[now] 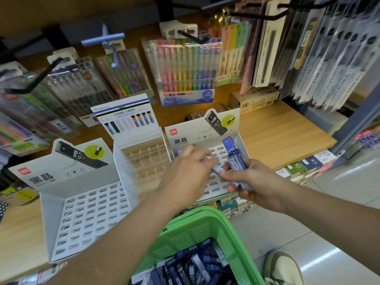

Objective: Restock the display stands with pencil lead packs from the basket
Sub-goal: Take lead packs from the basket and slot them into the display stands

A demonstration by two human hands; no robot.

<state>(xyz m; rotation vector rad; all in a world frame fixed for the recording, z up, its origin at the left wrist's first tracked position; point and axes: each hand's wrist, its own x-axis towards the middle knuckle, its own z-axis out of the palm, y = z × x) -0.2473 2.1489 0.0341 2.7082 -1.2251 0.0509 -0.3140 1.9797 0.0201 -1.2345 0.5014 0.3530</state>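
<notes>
A green basket [207, 227] at the bottom centre holds several blue and black pencil lead packs [197, 264]. My right hand [253, 182] grips a bunch of blue lead packs [234, 159] upright over the right white display stand [185, 138]. My left hand [191, 167], blurred, reaches across to that bunch, its fingertips at a pack's lower end. A second white stand [61, 202] with rows of bare slots sits at the left. Between them stands a clear-divider stand [146, 157].
Pen and highlighter packs [185, 64] hang on hooks above the wooden shelf [283, 136]. Boxes [255, 99] lie at the shelf's back. Small boxed goods [304, 167] line the ledge below. My shoe [281, 266] is on the tiled floor, bottom right.
</notes>
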